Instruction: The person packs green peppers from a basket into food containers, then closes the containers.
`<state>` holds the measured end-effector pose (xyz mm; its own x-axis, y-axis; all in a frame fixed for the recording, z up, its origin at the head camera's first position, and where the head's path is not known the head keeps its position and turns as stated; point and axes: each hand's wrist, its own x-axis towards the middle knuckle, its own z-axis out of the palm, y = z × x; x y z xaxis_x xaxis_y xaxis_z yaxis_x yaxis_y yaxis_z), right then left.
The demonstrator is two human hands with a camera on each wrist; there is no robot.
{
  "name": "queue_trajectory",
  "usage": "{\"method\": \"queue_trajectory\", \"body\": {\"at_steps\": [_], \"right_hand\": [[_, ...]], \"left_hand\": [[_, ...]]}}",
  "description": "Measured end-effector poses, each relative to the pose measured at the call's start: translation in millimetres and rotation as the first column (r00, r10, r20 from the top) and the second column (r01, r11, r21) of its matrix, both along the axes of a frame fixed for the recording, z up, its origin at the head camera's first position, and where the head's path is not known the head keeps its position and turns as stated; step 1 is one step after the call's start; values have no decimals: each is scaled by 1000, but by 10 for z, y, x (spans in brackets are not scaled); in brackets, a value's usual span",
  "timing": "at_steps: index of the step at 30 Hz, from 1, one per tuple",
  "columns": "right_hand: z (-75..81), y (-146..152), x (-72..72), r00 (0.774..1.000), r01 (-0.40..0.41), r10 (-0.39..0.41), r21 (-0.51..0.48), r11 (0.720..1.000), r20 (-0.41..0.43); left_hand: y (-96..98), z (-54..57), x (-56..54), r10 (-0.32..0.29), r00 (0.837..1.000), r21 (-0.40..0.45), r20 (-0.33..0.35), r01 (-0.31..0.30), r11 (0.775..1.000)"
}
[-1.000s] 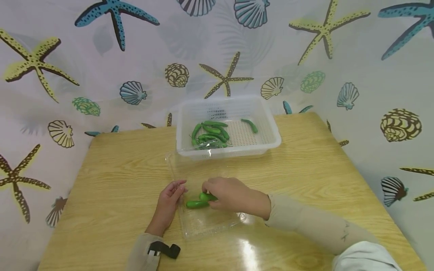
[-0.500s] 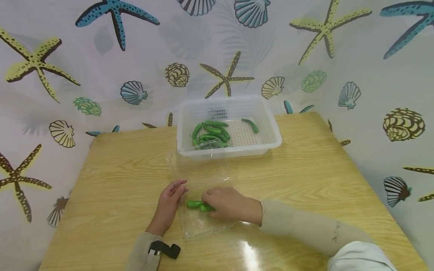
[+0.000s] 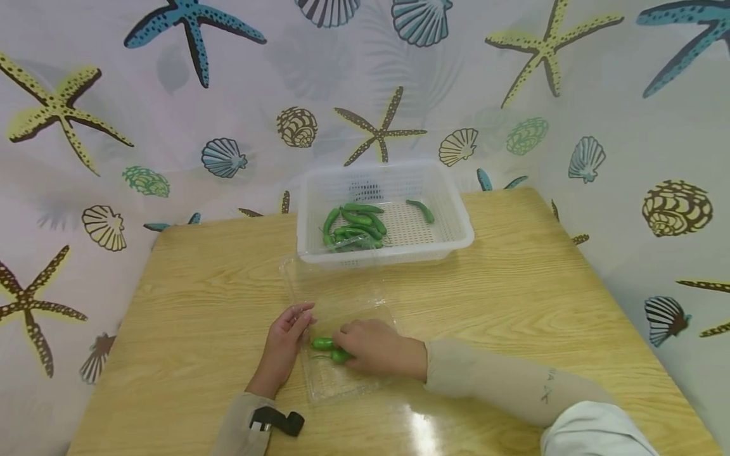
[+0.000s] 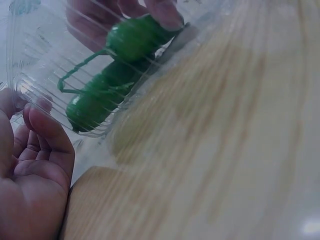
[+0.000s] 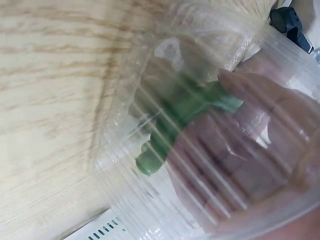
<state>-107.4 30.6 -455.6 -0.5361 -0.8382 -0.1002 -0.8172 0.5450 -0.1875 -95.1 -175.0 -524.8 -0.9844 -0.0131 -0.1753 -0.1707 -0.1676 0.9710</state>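
Note:
A clear plastic box [image 3: 336,387] with a raised, hinged lid [image 3: 331,278] lies on the table. My left hand [image 3: 282,339] holds its left edge between thumb and fingers, as the left wrist view also shows. Inside it, my right hand [image 3: 373,348] grips a green chili pepper [image 3: 340,357] by thumb and fingertips, its thin stem pointing left. Against it, on the far side, lies a second green pepper [image 3: 322,344], partly covered by the fingers. In the right wrist view the ribbed plastic wall stands in front of the right hand [image 5: 240,150] and blurs the green pepper [image 5: 175,117].
A white perforated basket [image 3: 399,254] stands at the back of the wooden table [image 3: 513,285]. Several green peppers [image 3: 357,218] are heaped at its left, and a single pepper [image 3: 421,211] lies at its right. The box's lid leans near the basket's front. A patterned curtain [image 3: 256,95] surrounds the table.
My right hand has moved left and nearer to me inside the box, bringing its pepper from the far side to the near side of the other pepper. The left hand stays put.

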Motion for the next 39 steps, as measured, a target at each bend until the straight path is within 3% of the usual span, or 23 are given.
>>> {"method": "queue_trajectory", "body": {"at_steps": [16,24,32,39], "right_hand": [[-66,8,14,998,23,-23,-5,1000,-62],[-30,50,5,999,29,-30,-26,999,-30],[136,95,-45,998,56,-51,-94,994,45],[501,157,-197,991,87,-70,-162,983,111]], "left_hand": [[0,-22,-2,-2,1000,6,1,2,1000],[-6,-42,-14,3,1000,11,-6,-3,1000],[1,-35,-6,12,1000,15,-7,-12,1000],[-3,-41,-7,11,1000,7,-3,-11,1000]]}}
